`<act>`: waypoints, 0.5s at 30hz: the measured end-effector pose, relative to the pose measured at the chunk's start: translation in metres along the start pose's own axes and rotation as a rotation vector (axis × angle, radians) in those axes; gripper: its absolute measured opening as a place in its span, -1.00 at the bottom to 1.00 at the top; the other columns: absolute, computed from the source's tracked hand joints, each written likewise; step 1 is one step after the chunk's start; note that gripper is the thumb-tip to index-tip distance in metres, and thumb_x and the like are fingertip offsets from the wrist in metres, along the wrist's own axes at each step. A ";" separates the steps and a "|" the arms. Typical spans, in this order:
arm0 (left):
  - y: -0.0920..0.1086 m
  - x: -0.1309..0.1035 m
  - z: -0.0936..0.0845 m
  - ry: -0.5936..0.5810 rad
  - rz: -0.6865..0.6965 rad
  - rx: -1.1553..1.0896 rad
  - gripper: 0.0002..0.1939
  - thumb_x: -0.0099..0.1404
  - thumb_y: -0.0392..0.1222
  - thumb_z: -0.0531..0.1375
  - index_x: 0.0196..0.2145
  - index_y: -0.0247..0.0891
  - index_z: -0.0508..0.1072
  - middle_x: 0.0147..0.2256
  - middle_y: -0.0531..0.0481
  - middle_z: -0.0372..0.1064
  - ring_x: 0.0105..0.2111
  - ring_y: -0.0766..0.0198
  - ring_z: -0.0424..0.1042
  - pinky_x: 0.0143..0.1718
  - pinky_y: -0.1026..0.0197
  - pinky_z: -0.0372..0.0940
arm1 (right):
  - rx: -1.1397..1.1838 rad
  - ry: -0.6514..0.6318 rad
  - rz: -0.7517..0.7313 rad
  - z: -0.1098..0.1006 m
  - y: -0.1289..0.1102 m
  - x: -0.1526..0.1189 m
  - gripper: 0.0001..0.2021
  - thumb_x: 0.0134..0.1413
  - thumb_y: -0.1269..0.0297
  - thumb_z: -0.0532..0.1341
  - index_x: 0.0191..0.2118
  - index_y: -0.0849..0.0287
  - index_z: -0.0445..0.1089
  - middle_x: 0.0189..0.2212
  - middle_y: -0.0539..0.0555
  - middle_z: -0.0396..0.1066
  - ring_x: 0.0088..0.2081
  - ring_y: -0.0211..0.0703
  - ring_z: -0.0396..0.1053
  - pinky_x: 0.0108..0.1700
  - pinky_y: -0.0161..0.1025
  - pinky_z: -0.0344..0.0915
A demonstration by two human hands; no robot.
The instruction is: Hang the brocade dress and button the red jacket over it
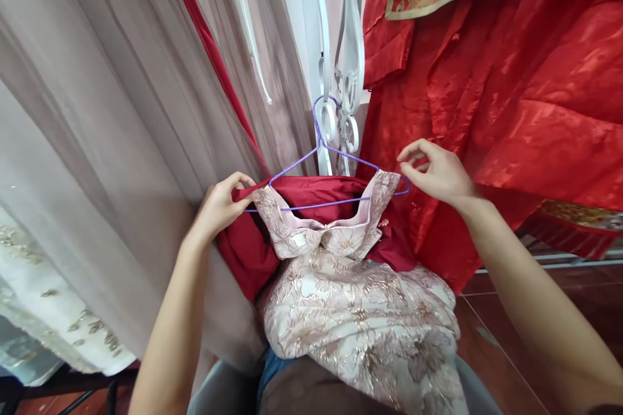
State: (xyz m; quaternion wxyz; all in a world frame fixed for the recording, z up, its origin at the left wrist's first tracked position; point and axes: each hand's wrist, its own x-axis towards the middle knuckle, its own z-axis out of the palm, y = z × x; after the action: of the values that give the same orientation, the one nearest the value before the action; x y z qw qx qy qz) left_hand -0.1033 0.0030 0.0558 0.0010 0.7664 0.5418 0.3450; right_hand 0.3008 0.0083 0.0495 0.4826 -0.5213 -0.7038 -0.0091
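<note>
In the head view, a purple hanger [350, 157] is hooked on white scrollwork and carries a pale pink dress [357, 311] with a gold floral pattern. Behind its neckline hangs a dark red garment [318, 191], its fabric spreading out on both sides. At the dress's left strap, my left hand [221, 204] pinches an edge of the dark red garment between thumb and fingers. Just off the hanger's right end, my right hand [435, 172] is raised with curved fingers apart from the thumb and nothing visible between them. The dress's skirt drapes over my lap.
Greyish-pink curtains [121, 78] fill the left, with a red strip running down them. White scrolled metalwork [353, 78] stands behind the hanger. Bright red garments [491, 97] hang at the right. A white embellished fabric [63, 311] is at lower left. Reddish floor tiles [491, 324] show below.
</note>
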 end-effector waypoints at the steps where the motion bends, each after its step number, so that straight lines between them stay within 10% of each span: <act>1: -0.001 0.001 0.001 -0.010 -0.002 -0.008 -0.77 0.15 -0.03 0.21 -0.30 -0.22 0.39 -0.48 0.11 0.38 -0.48 0.33 0.32 -0.37 0.30 0.17 | 0.100 -0.059 0.038 0.003 0.011 0.005 -0.84 -0.07 0.31 0.23 -0.28 0.14 0.39 -0.28 0.09 0.47 -0.32 -0.14 0.43 -0.29 -0.21 0.37; 9: -0.010 0.010 0.002 -0.069 -0.014 -0.118 -0.71 0.13 0.03 0.21 -0.32 -0.24 0.38 -0.41 0.05 0.41 -0.46 0.30 0.32 -0.36 0.28 0.20 | 0.541 -0.748 0.263 0.056 0.086 0.019 -0.58 -0.32 0.00 0.35 -0.33 0.20 0.43 -0.39 0.09 0.51 -0.34 -0.11 0.44 -0.22 -0.13 0.40; 15: -0.013 0.012 0.006 -0.050 0.014 -0.088 -0.74 0.17 -0.01 0.18 -0.26 -0.23 0.39 -0.47 0.10 0.35 -0.47 0.32 0.29 -0.35 0.28 0.17 | 0.533 -0.843 0.085 0.089 0.082 0.015 -0.57 -0.45 0.06 0.38 -0.36 0.21 0.44 -0.37 0.12 0.50 -0.33 -0.12 0.42 -0.23 -0.19 0.38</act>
State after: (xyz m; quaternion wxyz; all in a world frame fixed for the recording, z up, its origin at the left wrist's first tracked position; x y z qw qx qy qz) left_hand -0.1091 0.0207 0.0531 0.0459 0.7776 0.5207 0.3495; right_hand 0.3022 0.1026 -0.0273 0.2727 -0.3662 -0.7936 0.4022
